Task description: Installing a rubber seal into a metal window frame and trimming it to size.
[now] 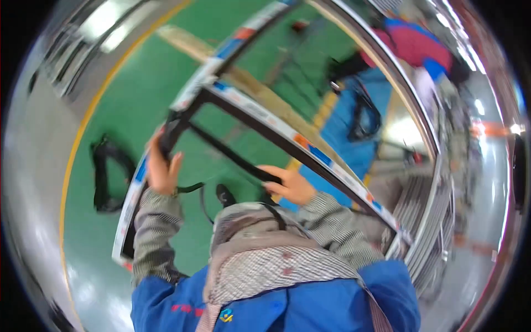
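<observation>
A large metal frame [260, 113] with dark inner sides and a pale, coloured-patch film on its face stands before me, with a crossbar meeting its left bar. My left hand [160, 170] is closed round the left bar just below that joint, thumb on the inner side and fingers on the outer. From near the joint, a black flexible strip [227, 150] slants down to my right hand [293, 186], whose fingers are closed on it inside the frame. A loose black end [191, 188] hangs by my left wrist. Blur hides how the strip meets the frame.
A black coil [108, 174] lies on the green floor at left, near a yellow line [66, 193]. Beyond the crossbar are a wooden beam [260, 88] and a blue mat [354, 133]. A co-worker [412, 47] bends at upper right. Metal profiles [428, 221] are stacked at right.
</observation>
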### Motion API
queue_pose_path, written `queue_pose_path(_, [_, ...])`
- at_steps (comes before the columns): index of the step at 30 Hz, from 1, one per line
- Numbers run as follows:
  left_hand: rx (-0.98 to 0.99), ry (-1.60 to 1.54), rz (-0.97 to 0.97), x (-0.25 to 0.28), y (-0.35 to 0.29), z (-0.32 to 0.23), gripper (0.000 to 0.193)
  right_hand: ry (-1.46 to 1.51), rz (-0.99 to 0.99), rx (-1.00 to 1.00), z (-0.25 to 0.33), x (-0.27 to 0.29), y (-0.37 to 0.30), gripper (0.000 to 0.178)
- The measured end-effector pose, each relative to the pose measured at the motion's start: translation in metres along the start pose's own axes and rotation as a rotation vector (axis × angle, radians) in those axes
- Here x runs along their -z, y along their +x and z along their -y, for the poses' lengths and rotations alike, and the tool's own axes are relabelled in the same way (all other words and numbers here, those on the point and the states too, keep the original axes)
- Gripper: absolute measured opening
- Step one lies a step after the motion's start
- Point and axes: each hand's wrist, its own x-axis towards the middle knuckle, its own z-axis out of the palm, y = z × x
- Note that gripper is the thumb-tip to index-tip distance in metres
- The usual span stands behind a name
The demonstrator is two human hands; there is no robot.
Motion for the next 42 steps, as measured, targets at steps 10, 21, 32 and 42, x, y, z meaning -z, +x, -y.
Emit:
queue_pose_path(10, [-0.099,0.447,-0.249,0.022,0.009,0.032,0.051,-0.555,-0.63,0.012,0.017,-0.011,0.005,0.038])
queue_pose_path(21, [0.362,-0.501,-0.229,0.004,-0.011,0.017,0.025,-0.565,-0.569,0.031,0.01,-0.007,0.014,0.045])
queue_pose_path(32, [0.984,-0.999,0.542,-0.03,0.049,-0.01,0.05,-0.661,-0.287,-0.134,0.003,-0.017,0.029,0.055])
queue_pose_path(42, [1.094,-1.076,0.33,-0.081,0.071,0.001,0.047,-0.74,-0.381,-0.071,-0.036,-0.017,0.059,0.057])
